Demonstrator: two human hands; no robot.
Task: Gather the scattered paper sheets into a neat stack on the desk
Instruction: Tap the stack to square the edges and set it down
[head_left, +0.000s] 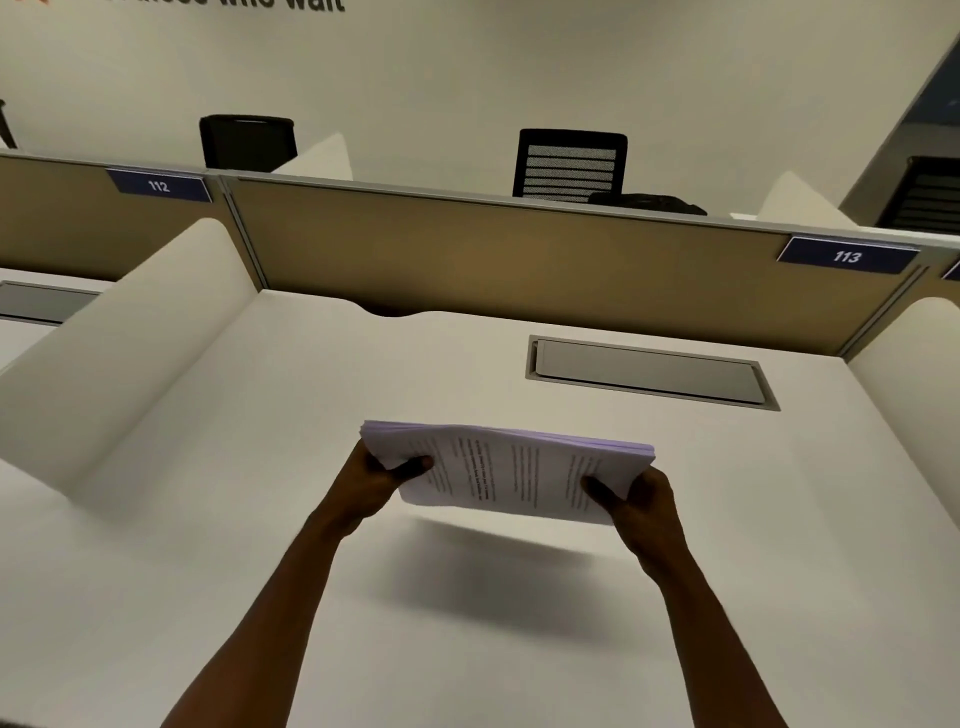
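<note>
A stack of printed paper sheets (506, 470) hangs in the air above the white desk (260, 519), tilted with its far edge up, and throws a shadow on the desk below. My left hand (382, 480) grips the stack's left end, thumb on top. My right hand (641, 501) grips its right end the same way. The sheets lie roughly flush, with slightly fanned far edges. No loose sheets show on the desk.
A grey cable-hatch lid (647, 371) is set in the desk at the back right. A tan partition (493, 249) labelled 113 closes the back. White side dividers (130, 332) flank the desk. Black office chairs (569, 163) stand beyond.
</note>
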